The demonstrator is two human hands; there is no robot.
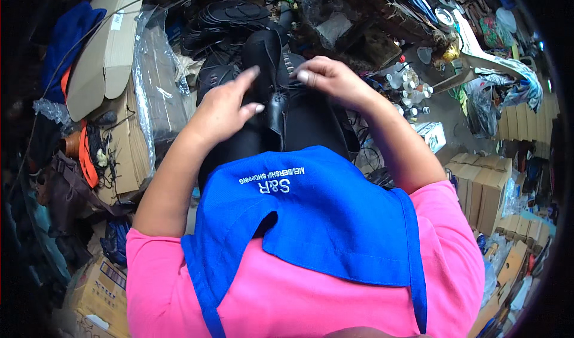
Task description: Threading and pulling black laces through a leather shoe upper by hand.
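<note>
A black shoe (263, 54) stands between my knees, its toe end pointing away from me and a shiny black part (277, 109) nearest my lap. My left hand (227, 105) is at its left side, thumb and forefinger spread apart, with nothing visible between them. To the right of the shoe, my right hand (332, 81) has its thumb and fingers drawn together in a pinch. Whatever is in that pinch, if anything, is too small to make out. A blue apron (335, 218) covers my lap.
Black cord or footwear (224, 18) is heaped beyond the shoe. Cardboard pieces (110, 57) and a plastic-wrapped board (156, 75) lean on the left. Small bottles (409, 87) stand to the right, near stacked cardboard (481, 188). A cluttered bench edge (406, 15) runs along the far right.
</note>
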